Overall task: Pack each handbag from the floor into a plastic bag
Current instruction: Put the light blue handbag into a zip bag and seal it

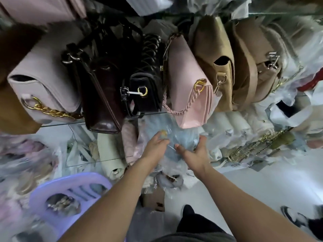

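Your left hand (155,145) touches the plastic bag (174,130); I cannot tell its grip. Your right hand (194,152) curls round the bag, with a blue handbag (187,139) inside.

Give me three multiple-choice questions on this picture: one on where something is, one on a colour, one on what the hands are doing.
1. The purple stool is: A at lower left; B at top centre; C at far right.
2. The pale lilac handbag has a chain that is: A silver; B gold; C black.
3. The left hand and right hand are: A on the stool; B touching nothing; C on the clear plastic bag.
Answers: A, it sits lower left; B, gold links show; C, both touch its film.
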`<action>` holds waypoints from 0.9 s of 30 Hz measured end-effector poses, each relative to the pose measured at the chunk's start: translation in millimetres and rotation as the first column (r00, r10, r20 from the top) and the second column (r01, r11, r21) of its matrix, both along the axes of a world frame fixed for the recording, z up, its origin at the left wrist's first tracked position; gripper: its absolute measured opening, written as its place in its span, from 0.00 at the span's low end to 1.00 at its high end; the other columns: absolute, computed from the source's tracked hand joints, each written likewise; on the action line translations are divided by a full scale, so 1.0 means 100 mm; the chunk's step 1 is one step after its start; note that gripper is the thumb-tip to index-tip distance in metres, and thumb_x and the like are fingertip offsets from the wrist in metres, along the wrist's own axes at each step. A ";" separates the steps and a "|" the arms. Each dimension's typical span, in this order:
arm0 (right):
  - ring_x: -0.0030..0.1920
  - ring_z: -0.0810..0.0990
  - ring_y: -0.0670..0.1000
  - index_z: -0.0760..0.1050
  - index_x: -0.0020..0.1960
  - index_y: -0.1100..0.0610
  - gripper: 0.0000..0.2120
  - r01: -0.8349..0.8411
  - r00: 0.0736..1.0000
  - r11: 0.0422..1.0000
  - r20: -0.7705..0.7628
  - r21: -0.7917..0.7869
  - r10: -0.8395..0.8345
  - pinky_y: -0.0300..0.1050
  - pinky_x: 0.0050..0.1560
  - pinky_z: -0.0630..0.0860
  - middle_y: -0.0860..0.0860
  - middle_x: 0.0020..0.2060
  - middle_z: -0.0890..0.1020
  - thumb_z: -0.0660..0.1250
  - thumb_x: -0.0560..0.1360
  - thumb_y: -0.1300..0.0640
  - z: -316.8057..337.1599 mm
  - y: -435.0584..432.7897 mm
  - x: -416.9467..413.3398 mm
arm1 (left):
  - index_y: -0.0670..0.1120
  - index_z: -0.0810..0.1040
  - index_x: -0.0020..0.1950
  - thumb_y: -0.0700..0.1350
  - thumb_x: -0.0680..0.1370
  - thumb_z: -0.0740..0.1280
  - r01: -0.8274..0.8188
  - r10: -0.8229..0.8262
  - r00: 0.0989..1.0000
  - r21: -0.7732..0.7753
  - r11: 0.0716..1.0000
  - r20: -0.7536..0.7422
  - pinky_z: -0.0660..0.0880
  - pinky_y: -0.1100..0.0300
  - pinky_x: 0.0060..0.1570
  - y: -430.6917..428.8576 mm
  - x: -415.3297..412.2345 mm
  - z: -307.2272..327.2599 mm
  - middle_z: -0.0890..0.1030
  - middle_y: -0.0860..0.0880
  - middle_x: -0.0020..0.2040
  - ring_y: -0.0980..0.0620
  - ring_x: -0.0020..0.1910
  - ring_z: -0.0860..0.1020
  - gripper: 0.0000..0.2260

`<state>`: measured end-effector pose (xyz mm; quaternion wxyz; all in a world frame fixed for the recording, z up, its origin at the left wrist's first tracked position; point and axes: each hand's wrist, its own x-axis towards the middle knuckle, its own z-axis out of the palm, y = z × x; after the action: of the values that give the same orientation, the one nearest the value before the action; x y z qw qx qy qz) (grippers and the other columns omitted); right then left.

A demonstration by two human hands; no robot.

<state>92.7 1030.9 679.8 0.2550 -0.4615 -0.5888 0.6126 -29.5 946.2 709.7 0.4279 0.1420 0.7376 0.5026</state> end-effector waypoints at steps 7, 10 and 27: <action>0.59 0.81 0.51 0.57 0.67 0.52 0.30 0.067 0.997 0.995 0.024 0.079 -0.070 0.53 0.62 0.80 0.52 0.61 0.77 0.74 0.75 0.55 -0.12 -0.01 -0.18 | 0.57 0.73 0.68 0.59 0.65 0.65 -0.097 0.077 0.985 0.128 0.987 0.154 0.74 0.45 0.65 0.55 0.06 -0.22 0.81 0.52 0.61 0.47 0.61 0.79 0.30; 0.63 0.79 0.53 0.52 0.65 0.46 0.29 -0.078 0.990 0.988 0.131 0.137 0.060 0.55 0.66 0.77 0.56 0.64 0.75 0.70 0.76 0.58 -0.15 0.04 -0.24 | 0.54 0.67 0.73 0.64 0.60 0.62 -0.191 0.154 0.962 0.153 0.969 0.226 0.75 0.44 0.63 0.65 0.06 -0.25 0.80 0.47 0.64 0.45 0.60 0.79 0.41; 0.61 0.76 0.58 0.60 0.73 0.51 0.42 0.016 0.916 0.955 0.378 0.297 -0.133 0.53 0.62 0.76 0.56 0.65 0.72 0.79 0.68 0.42 0.05 -0.16 -0.07 | 0.49 0.71 0.71 0.53 0.81 0.63 -0.148 0.145 0.986 -0.028 0.989 -0.084 0.73 0.51 0.64 0.11 -0.03 -0.17 0.76 0.48 0.69 0.46 0.63 0.76 0.20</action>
<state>85.2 1015.3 684.8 0.2192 -0.5553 -0.6926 0.4049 -32.2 957.0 692.7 0.3617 0.1004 0.7714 0.5138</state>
